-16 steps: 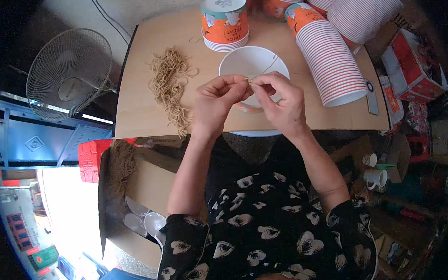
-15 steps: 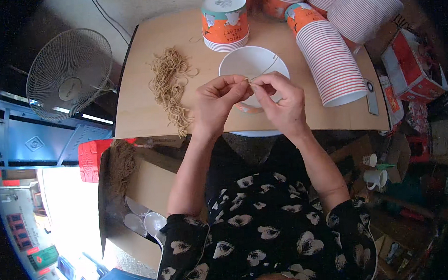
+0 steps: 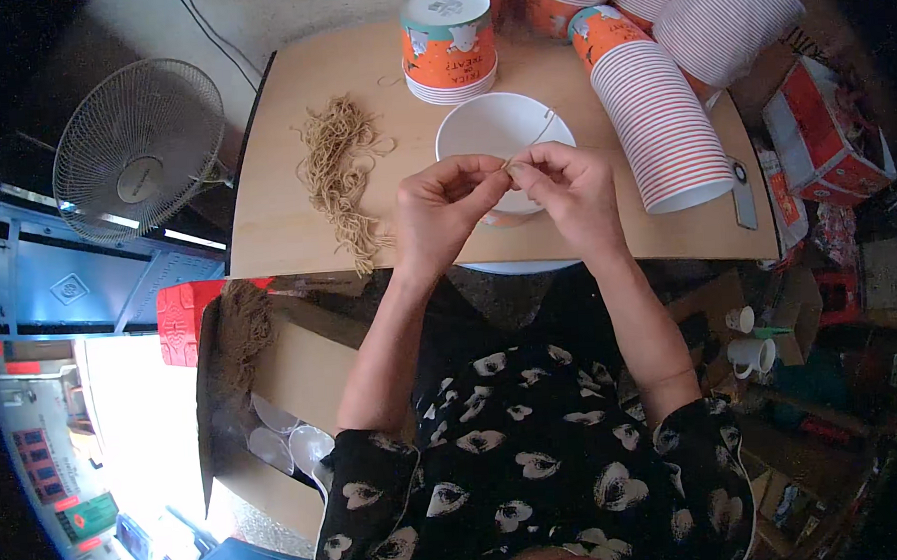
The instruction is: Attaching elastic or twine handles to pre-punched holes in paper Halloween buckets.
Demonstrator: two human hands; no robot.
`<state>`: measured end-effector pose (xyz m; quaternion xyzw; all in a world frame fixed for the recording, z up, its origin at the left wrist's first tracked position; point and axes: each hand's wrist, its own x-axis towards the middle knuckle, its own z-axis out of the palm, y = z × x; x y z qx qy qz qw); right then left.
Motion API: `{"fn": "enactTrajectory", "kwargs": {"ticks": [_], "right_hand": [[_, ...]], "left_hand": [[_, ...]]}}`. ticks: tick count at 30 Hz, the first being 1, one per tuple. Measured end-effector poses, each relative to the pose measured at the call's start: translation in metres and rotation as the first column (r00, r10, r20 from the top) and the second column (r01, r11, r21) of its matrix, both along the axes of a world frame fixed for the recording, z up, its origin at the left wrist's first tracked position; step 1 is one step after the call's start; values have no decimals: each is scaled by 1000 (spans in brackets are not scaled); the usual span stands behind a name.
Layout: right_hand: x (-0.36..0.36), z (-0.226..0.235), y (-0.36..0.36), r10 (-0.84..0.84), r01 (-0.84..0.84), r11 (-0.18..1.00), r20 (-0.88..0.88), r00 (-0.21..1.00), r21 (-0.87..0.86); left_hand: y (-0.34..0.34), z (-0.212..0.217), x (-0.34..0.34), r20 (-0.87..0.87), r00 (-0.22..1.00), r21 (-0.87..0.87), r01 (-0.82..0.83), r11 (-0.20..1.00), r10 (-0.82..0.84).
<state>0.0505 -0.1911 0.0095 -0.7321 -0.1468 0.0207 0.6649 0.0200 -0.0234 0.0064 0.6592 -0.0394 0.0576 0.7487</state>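
Observation:
My left hand (image 3: 443, 205) and my right hand (image 3: 572, 193) meet fingertip to fingertip over a paper bucket. Both are closed in a pinch on a thin tan cord (image 3: 509, 165); the fingers hide most of it. The paper bucket (image 3: 477, 129) shows its white inside, and a bit of orange print appears below my hands. Another stretch of cord (image 3: 545, 128) lies along the bucket's right inner wall, with a small bend at its upper end. Left of my hands, a loose heap of tan cords (image 3: 339, 175) is spread on the table.
An upside-down stack of orange buckets (image 3: 448, 50) stands at the back of the brown table (image 3: 286, 227). A long nested stack (image 3: 657, 121) lies at the right, beside a grey metal tool (image 3: 744, 197). Wrapped stacks (image 3: 728, 23) fill the back right. A fan (image 3: 138, 153) stands left.
My hands have shifted slightly right, and the fingertips have drawn closer together over the cord. The right hand has turned a little. The bucket stays nearly in place.

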Motion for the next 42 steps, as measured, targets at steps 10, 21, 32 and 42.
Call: {"fn": "enactTrajectory", "kwargs": {"ticks": [10,21,32,42], "right_hand": [[-5,1,2,-12,12,1000,30,999,8],[-13,3,-3,87,-87,996,53,995,4],[8,9,-4,66,-50,991,128,990,-125],[26,15,-13,243,-253,962,-104,964,-98]], "left_hand": [[-1,-2,0,9,1000,-11,-4,1000,4],[5,-11,3,-22,1000,-59,10,998,-11],[9,-12,6,-61,991,-120,109,987,-117],[7,-8,8,-29,996,-117,78,990,-82]]}}
